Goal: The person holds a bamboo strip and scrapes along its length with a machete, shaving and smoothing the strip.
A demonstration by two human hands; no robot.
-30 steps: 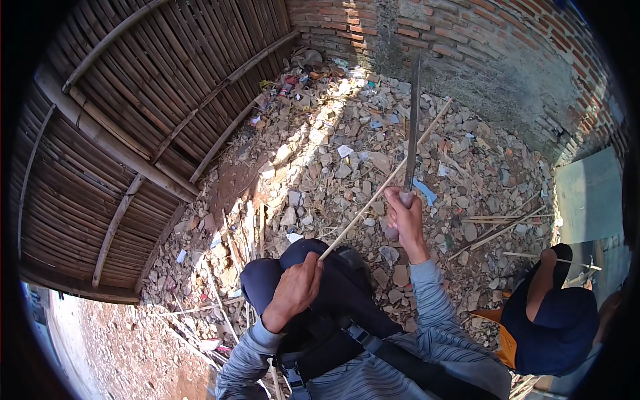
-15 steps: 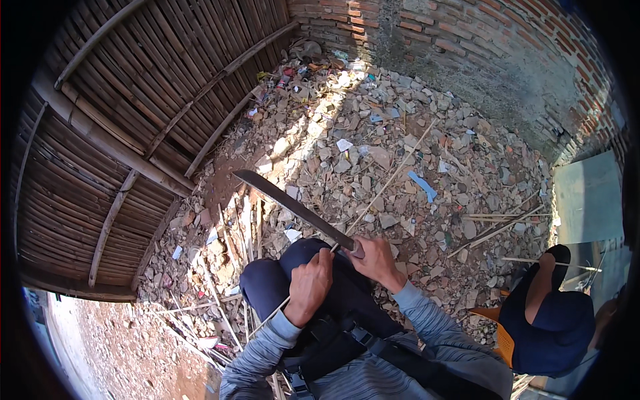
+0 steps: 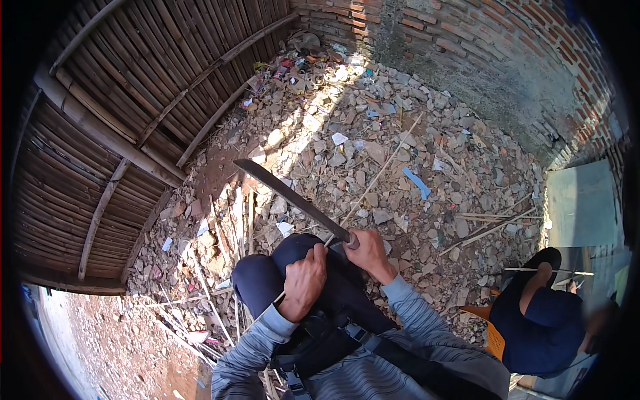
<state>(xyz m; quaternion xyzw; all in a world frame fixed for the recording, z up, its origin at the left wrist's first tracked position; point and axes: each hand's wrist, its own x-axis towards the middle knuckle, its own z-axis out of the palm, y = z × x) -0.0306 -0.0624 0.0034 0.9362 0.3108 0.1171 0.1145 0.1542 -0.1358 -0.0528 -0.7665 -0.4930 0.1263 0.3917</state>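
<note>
Swung down from near-upright, one machete (image 3: 291,195) points forward-left, its long axis slanting beyond the knees — right hand (image 3: 369,255) wrapped around its handle. Left hand (image 3: 306,279) grips one stick (image 3: 383,167) — pointing forward-right, crossing the blade near the handle.

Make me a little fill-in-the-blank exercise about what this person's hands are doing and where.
1. The right hand grips the machete by its ____.
2. Its blade points toward the picture's upper ____.
3. Beyond the left hand, a thin bamboo stick slants toward the picture's upper ____.
4. The wall at the top right is built of reddish ____.

Missing words: handle; left; right; bricks.
</note>
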